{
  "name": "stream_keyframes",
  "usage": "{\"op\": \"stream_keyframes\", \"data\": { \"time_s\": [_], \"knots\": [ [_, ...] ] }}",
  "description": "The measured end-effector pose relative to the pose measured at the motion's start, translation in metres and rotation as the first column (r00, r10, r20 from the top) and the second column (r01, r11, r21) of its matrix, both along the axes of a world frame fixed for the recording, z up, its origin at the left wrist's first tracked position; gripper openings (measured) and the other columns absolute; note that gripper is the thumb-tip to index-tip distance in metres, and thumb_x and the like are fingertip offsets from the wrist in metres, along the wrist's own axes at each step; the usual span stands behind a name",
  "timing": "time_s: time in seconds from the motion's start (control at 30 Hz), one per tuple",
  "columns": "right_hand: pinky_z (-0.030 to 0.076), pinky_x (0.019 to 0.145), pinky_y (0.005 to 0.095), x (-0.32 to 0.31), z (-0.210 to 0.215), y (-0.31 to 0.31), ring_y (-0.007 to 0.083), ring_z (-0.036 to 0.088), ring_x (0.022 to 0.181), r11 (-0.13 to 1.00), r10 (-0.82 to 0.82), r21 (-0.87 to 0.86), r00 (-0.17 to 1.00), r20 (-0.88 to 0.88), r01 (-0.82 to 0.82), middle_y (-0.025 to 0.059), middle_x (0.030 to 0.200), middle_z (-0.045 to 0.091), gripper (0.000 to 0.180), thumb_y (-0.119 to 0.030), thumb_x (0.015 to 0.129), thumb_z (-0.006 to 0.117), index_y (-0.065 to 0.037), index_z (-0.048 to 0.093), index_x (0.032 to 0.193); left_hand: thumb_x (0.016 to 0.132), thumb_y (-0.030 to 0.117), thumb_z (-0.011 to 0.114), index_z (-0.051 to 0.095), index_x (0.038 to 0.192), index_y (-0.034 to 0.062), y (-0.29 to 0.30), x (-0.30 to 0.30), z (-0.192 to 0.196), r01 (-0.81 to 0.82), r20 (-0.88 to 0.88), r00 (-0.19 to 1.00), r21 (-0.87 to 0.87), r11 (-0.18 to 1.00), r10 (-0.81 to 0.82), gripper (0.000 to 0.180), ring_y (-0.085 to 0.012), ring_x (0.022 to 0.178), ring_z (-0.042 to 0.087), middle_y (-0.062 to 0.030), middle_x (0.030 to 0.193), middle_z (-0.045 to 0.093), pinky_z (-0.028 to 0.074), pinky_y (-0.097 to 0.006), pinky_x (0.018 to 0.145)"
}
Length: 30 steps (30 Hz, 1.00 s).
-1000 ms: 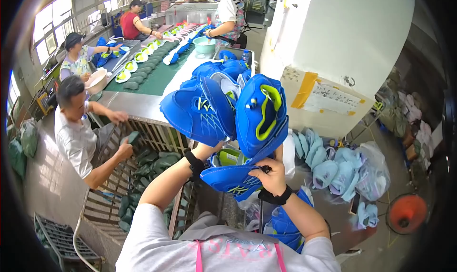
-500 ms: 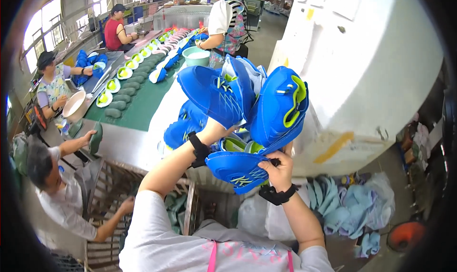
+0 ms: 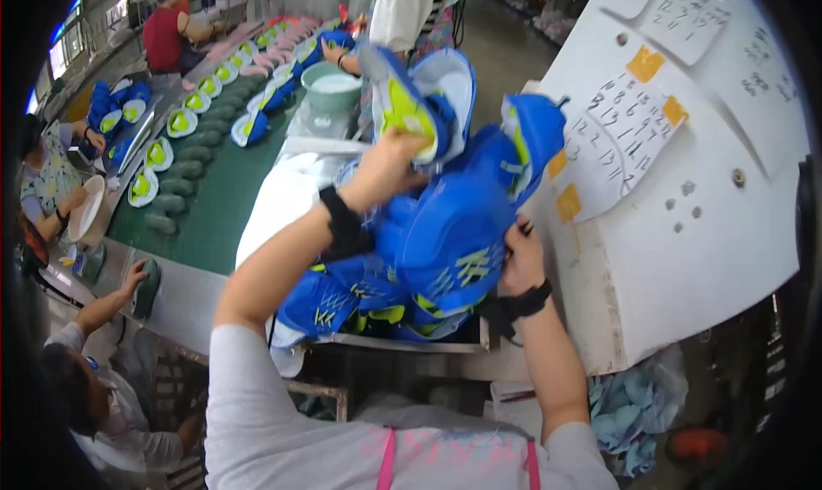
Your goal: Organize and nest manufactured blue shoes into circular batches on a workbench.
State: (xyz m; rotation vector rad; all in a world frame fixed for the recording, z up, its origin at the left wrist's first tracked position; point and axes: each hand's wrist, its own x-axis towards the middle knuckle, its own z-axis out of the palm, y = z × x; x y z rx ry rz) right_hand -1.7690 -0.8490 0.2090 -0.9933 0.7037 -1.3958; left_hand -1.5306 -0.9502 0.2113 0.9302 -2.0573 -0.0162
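My left hand (image 3: 392, 169) is closed on a blue shoe upper (image 3: 401, 104) that stands on end, its lime-green lining towards me. My right hand (image 3: 524, 257) grips the right side of a bunch of blue uppers, at the edge of one with yellow-green laces (image 3: 454, 242). Another blue upper (image 3: 535, 143) sticks up above that hand, and one with a pale inner side (image 3: 449, 83) stands behind. Below my left wrist, more blue uppers (image 3: 318, 308) lie heaped at the table's end. Some fingers of both hands are hidden.
A white panel (image 3: 685, 224) with taped papers rises close on my right. Left, a green conveyor belt (image 3: 218, 224) carries rows of uppers and grey-green shoe forms (image 3: 177, 186). A pale green basin (image 3: 332, 86) stands beyond. Co-workers sit and stand around; one hand (image 3: 133, 277) holds a form.
The bunch of uppers has come apart somewhat and turned. My left hand has moved up onto a lime-lined upper; my right hand has risen along the bunch. The view has shifted towards the panel.
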Motion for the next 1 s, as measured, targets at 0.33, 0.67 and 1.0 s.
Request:
{"op": "stream_keyframes", "data": {
  "time_s": [0.33, 0.67, 1.0],
  "knots": [
    [0.043, 0.054, 0.0197, 0.006, -0.065, -0.109, 0.0074, 0.052, 0.06, 0.909, 0.1, 0.391, 0.987, 0.128, -0.143, 0.0008, 0.081, 0.061, 0.02, -0.025, 0.084, 0.061, -0.007, 0.057, 0.091, 0.074, 0.027, 0.063, 0.057, 0.094, 0.0003, -0.095, 0.031, -0.043, -0.1, 0.264, 0.965, 0.361, 0.927, 0.002, 0.034, -0.0388, 0.082, 0.058, -0.0229, 0.084, 0.061, 0.046, -0.045, 0.072],
    [0.021, 0.033, 0.0249, -0.011, -0.099, -0.107, 0.009, 0.031, 0.036, 0.832, -0.036, 0.476, 0.884, -0.466, 0.284, -0.0012, 0.054, 0.042, 0.027, -0.031, 0.083, 0.061, -0.007, 0.054, 0.075, 0.069, 0.033, 0.07, 0.055, 0.095, 0.0007, -0.122, 0.049, -0.104, -0.367, 0.351, 0.909, 0.41, 0.835, 0.227, 0.044, -0.0373, 0.077, 0.06, -0.0197, 0.081, 0.062, 0.047, -0.044, 0.066],
    [0.026, 0.033, 0.0285, -0.042, -0.147, -0.026, 0.0124, 0.04, 0.038, 0.777, -0.044, 0.462, 0.769, -0.637, 0.428, 0.0033, 0.053, 0.047, 0.025, -0.023, 0.085, 0.054, 0.0, 0.056, 0.075, 0.08, 0.009, 0.049, 0.028, 0.135, 0.0216, -0.118, 0.071, -0.129, -0.534, 0.59, 0.784, 0.481, 0.695, 0.194, 0.06, -0.0391, 0.083, 0.059, -0.0252, 0.09, 0.06, 0.046, -0.044, 0.074]
  ]
}}
